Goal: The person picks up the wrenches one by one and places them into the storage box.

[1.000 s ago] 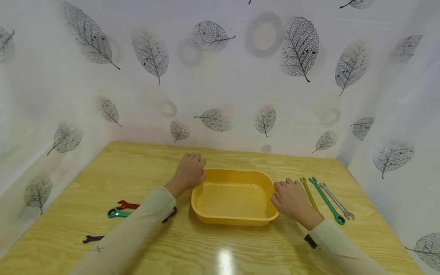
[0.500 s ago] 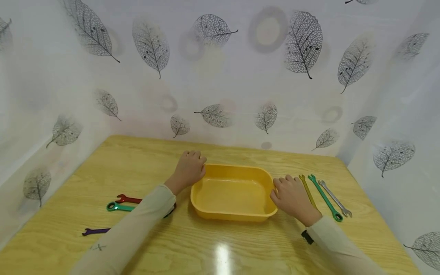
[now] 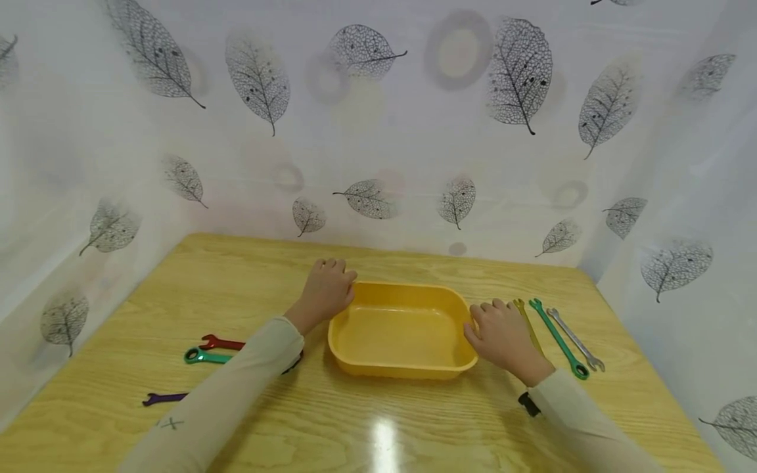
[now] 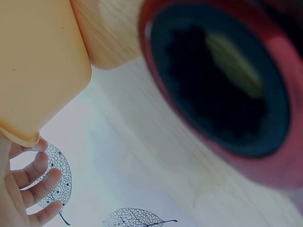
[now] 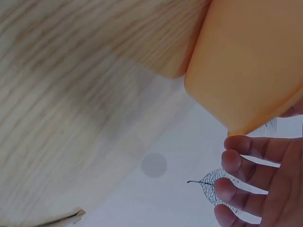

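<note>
A yellow plastic basin [image 3: 405,336] stands on the wooden table between the two hands. My left hand [image 3: 322,297] grips its rim at the far left corner, the thumb toward the inside. At the basin's right side my right hand [image 3: 503,337] pinches the rim. From below, the left wrist view shows the left fingers [image 4: 43,187] spread past the rim, with the index fingertip under it. The right fingers [image 5: 246,165] lie much the same way in the right wrist view, the index fingertip against the rim's underside. The basin holds nothing.
Left of the basin lie a red wrench [image 3: 221,343], a green wrench [image 3: 207,357] and a purple wrench [image 3: 164,398], partly behind the left sleeve. On the right are a yellow wrench [image 3: 525,318], a green wrench [image 3: 558,338] and a silver wrench [image 3: 575,338]. A leaf-patterned curtain [image 3: 402,144] surrounds the table.
The head view has tipped a little, so the whole scene sits slightly higher in the picture. Both hands keep their hold on the basin, which stays in place.
</note>
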`<state>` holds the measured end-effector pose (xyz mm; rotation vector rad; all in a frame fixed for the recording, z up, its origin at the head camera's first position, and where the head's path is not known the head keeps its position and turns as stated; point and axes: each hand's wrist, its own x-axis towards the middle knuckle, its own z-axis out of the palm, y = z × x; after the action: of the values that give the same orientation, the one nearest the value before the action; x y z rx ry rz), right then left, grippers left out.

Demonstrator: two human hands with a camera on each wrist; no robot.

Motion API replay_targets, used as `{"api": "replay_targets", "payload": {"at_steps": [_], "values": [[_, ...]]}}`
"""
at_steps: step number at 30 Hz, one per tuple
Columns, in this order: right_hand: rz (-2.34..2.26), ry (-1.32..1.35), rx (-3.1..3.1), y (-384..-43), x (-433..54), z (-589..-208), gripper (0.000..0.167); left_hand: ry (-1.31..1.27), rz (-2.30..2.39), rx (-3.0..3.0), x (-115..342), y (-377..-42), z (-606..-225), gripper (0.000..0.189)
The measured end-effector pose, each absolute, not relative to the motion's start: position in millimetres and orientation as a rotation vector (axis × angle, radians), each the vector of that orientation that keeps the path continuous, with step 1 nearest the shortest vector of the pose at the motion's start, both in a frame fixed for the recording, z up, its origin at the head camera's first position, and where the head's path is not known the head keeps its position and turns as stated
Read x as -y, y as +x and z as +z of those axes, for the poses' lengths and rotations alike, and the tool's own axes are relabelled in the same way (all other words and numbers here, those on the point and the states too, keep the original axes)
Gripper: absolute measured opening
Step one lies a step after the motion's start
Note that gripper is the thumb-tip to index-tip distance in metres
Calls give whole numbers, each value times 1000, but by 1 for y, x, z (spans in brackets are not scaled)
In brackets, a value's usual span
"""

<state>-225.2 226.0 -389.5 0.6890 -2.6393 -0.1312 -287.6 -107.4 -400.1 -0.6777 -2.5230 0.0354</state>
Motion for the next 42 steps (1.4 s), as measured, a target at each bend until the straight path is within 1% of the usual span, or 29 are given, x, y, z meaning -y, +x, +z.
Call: {"api": "replay_targets", "payload": {"at_steps": [4, 11, 16, 29, 36, 42], "values": [[-126, 639, 2656, -225, -234, -383, 29, -677, 45, 2532, 106, -288, -401, 14], [-93, 606, 2591, -232, -258, -385, 20, -672, 47, 2542, 104, -288, -399, 12], [-72, 585, 2560, -237, -274, -391, 18, -669, 66, 2556, 104, -289, -399, 14], [-143, 498, 2723, -247, -301, -395, 19, -670, 67, 2541, 104, -285, -396, 12], [-133, 468, 2772, -255, -313, -404, 21, -652, 64, 2553, 103, -285, -397, 13], [-136, 462, 2797, -261, -322, -411, 19, -644, 56, 2541, 103, -285, -400, 11]]}}
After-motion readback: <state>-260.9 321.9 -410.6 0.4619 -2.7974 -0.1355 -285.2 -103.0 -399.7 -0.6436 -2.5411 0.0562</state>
